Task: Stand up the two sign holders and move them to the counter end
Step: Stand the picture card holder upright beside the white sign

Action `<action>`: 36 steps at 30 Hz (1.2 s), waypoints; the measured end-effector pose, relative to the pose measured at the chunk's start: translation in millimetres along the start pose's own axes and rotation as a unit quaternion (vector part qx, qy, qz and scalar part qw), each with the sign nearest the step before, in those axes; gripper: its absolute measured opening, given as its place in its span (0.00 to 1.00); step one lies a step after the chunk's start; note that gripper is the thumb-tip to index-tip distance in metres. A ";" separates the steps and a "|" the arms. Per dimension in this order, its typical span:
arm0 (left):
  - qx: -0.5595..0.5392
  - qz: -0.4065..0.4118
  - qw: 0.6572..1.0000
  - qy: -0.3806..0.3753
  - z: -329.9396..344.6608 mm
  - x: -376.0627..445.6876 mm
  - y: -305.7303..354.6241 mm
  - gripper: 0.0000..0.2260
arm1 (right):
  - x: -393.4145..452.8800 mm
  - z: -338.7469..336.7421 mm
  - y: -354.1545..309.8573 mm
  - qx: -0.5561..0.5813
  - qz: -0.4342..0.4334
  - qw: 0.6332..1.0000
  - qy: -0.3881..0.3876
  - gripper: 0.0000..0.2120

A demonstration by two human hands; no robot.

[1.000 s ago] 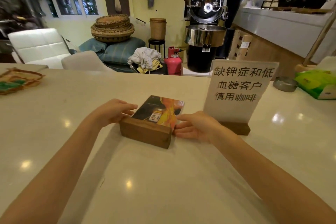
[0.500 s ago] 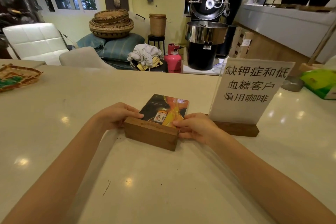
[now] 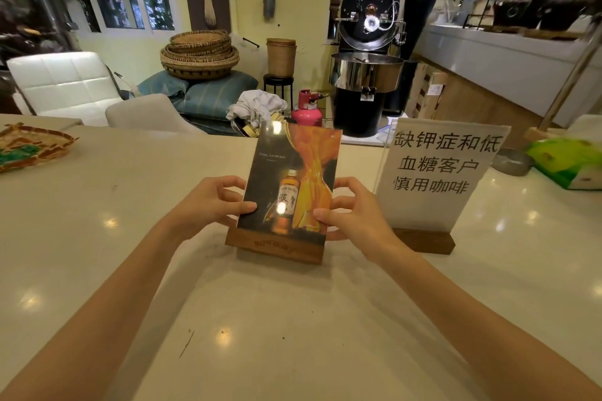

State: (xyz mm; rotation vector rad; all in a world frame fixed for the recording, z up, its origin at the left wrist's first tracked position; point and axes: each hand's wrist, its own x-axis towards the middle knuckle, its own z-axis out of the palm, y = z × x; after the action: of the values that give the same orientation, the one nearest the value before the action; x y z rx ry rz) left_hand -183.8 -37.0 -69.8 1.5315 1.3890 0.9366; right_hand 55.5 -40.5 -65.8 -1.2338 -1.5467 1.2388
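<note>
Your left hand (image 3: 208, 202) and right hand (image 3: 351, 208) pinch the whisky sign holder (image 3: 286, 192) upright beside the standing text sign holder (image 3: 436, 179) on the surface (image 3: 97, 238); moving both remains.

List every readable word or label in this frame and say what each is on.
"缺钾症和低 / 血糖客户 / 慎用咖啡": white sign holder, upright.
Bottle label, slogan and base engraving on the whisky sign holder, held between both hands: too blurred to read.
Green packet: print unreadable.
</note>
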 end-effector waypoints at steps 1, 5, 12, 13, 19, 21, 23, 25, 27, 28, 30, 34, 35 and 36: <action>0.008 0.012 1.000 0.010 1.4 -1.9 1.2 0.08 | -2.4 0.6 0.3 -0.011 -0.019 1.000 0.010 0.22; 0.012 0.062 0.998 0.022 7.9 -5.7 5.2 0.11 | -9.8 -1.2 3.6 -0.052 -0.104 0.993 0.034 0.21; -0.002 0.103 0.994 0.029 26.1 -2.4 5.3 0.16 | -17.2 -12.1 15.6 -0.074 -0.158 0.983 0.057 0.20; 0.000 0.106 0.994 0.033 28.6 -1.5 5.3 0.16 | -17.9 -12.8 17.7 -0.074 -0.159 0.982 0.065 0.20; 0.005 0.107 0.993 0.046 36.3 -1.7 7.0 0.14 | -20.2 -14.5 22.4 -0.075 -0.164 0.980 0.082 0.20; 0.010 0.103 0.993 0.053 37.3 -3.3 6.3 0.14 | -20.3 -13.8 23.5 -0.077 -0.167 0.980 0.083 0.20; 0.013 0.099 0.993 0.062 38.9 -4.0 5.2 0.14 | -20.2 -13.3 24.9 -0.080 -0.169 0.979 0.085 0.19; 0.022 0.094 0.993 0.072 40.9 -5.1 4.4 0.13 | -19.9 -14.0 27.2 -0.089 -0.170 0.978 0.085 0.18; 0.027 0.092 0.992 0.084 43.0 -6.4 5.0 0.13 | -20.2 -15.3 27.4 -0.106 -0.170 0.976 0.084 0.18; 0.029 0.091 0.991 0.091 44.3 -7.3 5.6 0.13 | -20.7 -16.7 27.1 -0.116 -0.169 0.975 0.081 0.18; 0.033 0.087 0.990 0.106 47.9 -9.7 7.6 0.11 | -23.4 -22.1 26.9 -0.128 -0.166 0.975 0.070 0.18; 0.064 0.082 0.983 0.153 58.3 -13.7 12.0 0.18 | -34.7 -48.7 30.3 -0.126 -0.173 0.973 0.083 0.07; 0.081 0.081 0.978 0.175 61.1 -14.0 12.8 0.21 | -38.0 -58.5 30.9 -0.135 -0.179 0.968 0.112 0.05; 0.092 0.082 0.973 0.196 63.8 -14.6 13.9 0.23 | -41.0 -69.0 30.8 -0.151 -0.185 0.960 0.145 0.05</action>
State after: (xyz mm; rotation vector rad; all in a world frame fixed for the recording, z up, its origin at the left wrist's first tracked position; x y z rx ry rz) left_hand -121.2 -58.3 -79.9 1.6800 1.6820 1.2971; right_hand 136.7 -64.2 -81.2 -1.1793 -1.6866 0.5690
